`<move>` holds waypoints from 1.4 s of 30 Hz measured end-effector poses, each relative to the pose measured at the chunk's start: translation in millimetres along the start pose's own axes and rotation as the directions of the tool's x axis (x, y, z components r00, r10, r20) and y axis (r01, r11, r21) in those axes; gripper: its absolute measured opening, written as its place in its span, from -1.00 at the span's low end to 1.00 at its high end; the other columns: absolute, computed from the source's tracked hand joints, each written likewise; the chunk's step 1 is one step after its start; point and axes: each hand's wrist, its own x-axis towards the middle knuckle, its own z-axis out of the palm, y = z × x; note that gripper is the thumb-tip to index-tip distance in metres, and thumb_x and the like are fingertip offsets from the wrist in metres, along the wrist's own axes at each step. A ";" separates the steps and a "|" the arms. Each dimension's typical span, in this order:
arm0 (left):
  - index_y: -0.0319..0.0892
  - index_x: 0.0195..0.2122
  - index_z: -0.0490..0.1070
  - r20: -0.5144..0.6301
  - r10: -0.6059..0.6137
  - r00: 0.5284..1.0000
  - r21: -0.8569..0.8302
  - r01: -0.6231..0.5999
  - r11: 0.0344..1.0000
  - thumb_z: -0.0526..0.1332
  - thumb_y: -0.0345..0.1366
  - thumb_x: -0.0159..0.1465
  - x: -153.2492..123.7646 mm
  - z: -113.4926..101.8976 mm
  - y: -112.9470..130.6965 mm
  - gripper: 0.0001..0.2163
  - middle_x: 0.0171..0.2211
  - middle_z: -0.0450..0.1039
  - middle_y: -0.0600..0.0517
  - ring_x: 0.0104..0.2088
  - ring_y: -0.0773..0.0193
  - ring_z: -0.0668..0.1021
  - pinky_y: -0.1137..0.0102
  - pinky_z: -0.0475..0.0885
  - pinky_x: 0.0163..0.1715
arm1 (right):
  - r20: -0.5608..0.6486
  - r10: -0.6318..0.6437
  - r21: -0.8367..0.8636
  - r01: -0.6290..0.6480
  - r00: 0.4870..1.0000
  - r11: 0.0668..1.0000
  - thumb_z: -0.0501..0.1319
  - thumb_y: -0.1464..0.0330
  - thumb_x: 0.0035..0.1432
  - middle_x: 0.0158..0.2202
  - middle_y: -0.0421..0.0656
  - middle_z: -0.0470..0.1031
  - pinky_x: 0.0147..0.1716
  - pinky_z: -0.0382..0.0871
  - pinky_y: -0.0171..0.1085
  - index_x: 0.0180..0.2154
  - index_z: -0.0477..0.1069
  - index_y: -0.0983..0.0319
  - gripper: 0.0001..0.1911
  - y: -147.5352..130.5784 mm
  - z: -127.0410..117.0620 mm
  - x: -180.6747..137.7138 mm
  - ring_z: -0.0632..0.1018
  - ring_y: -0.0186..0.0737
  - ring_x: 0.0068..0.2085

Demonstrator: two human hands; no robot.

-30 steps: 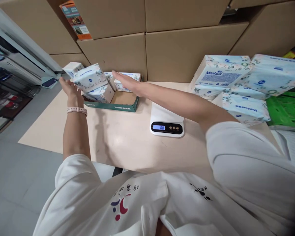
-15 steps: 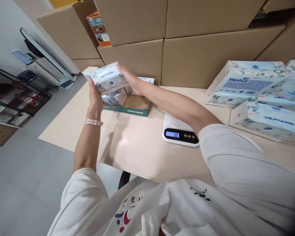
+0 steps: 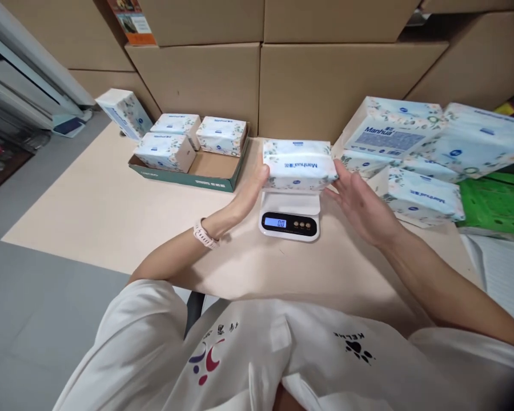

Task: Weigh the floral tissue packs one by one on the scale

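Note:
A floral tissue pack (image 3: pixel 298 165) is held between my two hands, just above the white digital kitchen scale (image 3: pixel 289 220), whose display reads 0.0. My left hand (image 3: pixel 249 191) presses the pack's left end, and my right hand (image 3: pixel 362 202) grips its right end with the fingertips. The pack hides the back part of the scale. Left of it lies a shallow green cardboard tray (image 3: pixel 205 181) with three similar tissue packs in it. Another tissue pack (image 3: pixel 124 113) leans upright behind the tray's left side.
On the right several tissue packs (image 3: pixel 394 127) are piled against the boxes, near a green plastic crate (image 3: pixel 497 202). Large cardboard boxes (image 3: pixel 317 85) form a wall along the table's back edge. The table (image 3: pixel 81 200) ends at the left above a grey floor.
Both hands have carried the tissue pack from above the green tray rightward to over the scale. My view has turned right, and three packs now show in the tray.

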 end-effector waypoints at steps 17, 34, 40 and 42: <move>-0.30 0.22 0.52 -0.445 -0.223 0.867 -0.135 0.181 0.974 0.09 -0.14 0.50 -18.6 -37.3 -37.2 -0.56 0.40 0.43 -0.23 0.42 0.08 0.49 0.18 0.23 0.54 | -0.485 -0.128 -0.072 0.107 0.865 0.992 0.19 -0.13 0.37 0.13 -0.03 0.68 0.31 0.43 0.12 0.15 0.56 0.12 -0.41 100.0 -24.6 -18.0 0.65 -0.01 0.18; -0.21 -0.12 0.69 -0.378 -0.194 0.905 -0.123 0.159 0.980 0.40 -0.38 0.19 -19.9 -50.0 -38.5 -0.77 0.13 0.66 -0.17 0.29 0.04 0.60 0.09 0.28 0.52 | -0.478 -0.151 -0.129 0.101 0.865 0.986 0.15 -0.09 0.40 0.07 -0.08 0.71 0.28 0.46 0.08 -0.04 0.65 0.11 -0.50 100.4 -23.6 -17.2 0.66 -0.02 0.13; -0.19 -0.15 0.70 -0.384 -0.200 0.901 -0.128 0.163 0.978 0.39 -0.40 0.21 -20.6 -48.8 -37.0 -0.82 0.06 0.70 -0.10 0.26 0.07 0.61 0.10 0.31 0.51 | -0.476 -0.141 -0.126 0.091 0.868 0.988 0.15 -0.11 0.39 0.06 -0.07 0.72 0.29 0.46 0.08 -0.05 0.66 0.13 -0.47 98.6 -23.0 -17.8 0.66 -0.01 0.14; -0.22 -0.15 0.70 -0.385 -0.204 0.900 -0.132 0.165 0.977 0.39 -0.40 0.22 -20.7 -48.5 -36.7 -0.82 0.08 0.68 -0.14 0.26 0.05 0.61 0.10 0.31 0.51 | -0.474 -0.139 -0.119 0.093 0.869 0.989 0.15 -0.11 0.39 0.06 -0.07 0.72 0.29 0.47 0.08 -0.05 0.66 0.14 -0.47 98.5 -22.9 -17.8 0.66 -0.01 0.14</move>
